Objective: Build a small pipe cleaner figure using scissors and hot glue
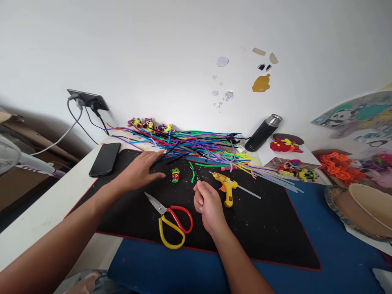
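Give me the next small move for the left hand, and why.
Probably reach the left hand to the colorful strands: it is open and near them, holding nothing visible, while the right hand appears to pinch a small green piece.

This is a craft corner. On a black, red-edged mat [263, 232] sit metal scissors with red and yellow handles [162, 210] and a yellow plastic glue gun [229, 189]. Long, fuzzy, many-coloured sticks [190, 143] lie piled by a white wall [153, 61].
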`<action>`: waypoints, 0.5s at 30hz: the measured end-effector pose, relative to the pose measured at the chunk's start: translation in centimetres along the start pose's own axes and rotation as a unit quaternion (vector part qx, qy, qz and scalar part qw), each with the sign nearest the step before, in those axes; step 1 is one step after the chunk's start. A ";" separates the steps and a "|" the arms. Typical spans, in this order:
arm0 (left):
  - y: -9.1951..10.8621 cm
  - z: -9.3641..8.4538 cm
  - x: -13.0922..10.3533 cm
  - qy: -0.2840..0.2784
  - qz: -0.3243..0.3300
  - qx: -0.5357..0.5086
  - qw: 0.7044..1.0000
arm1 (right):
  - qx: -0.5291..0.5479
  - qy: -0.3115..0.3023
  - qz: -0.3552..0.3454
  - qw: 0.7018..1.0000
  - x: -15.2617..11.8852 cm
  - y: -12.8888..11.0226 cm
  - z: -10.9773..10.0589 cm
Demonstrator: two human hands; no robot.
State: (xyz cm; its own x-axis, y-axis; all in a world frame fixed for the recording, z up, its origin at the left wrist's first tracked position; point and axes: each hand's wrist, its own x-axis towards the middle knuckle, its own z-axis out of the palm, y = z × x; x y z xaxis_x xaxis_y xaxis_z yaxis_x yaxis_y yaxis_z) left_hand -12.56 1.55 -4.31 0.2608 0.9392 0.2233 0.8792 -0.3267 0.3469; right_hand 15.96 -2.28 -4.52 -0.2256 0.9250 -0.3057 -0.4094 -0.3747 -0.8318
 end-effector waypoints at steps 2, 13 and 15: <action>1.2 1.2 -0.2 -0.027 0.028 -0.003 0.999 | -0.003 0.000 0.001 1.000 0.0 0.0 0.0; 3.8 3.8 0.3 -0.038 0.073 -0.026 0.996 | 0.000 -0.005 0.004 1.000 0.0 0.2 -0.1; 4.1 3.8 0.4 -0.035 0.080 -0.028 0.996 | 0.001 -0.006 0.004 1.000 0.0 0.3 -0.1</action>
State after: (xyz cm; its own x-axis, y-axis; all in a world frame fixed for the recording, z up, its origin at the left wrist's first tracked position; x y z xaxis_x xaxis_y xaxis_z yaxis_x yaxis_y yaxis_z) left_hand -7.32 1.01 -6.23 0.4247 0.8793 0.2155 0.8014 -0.4758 0.3624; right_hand 15.92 -2.36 -4.81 -0.2402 0.9212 -0.3060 -0.4099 -0.3820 -0.8283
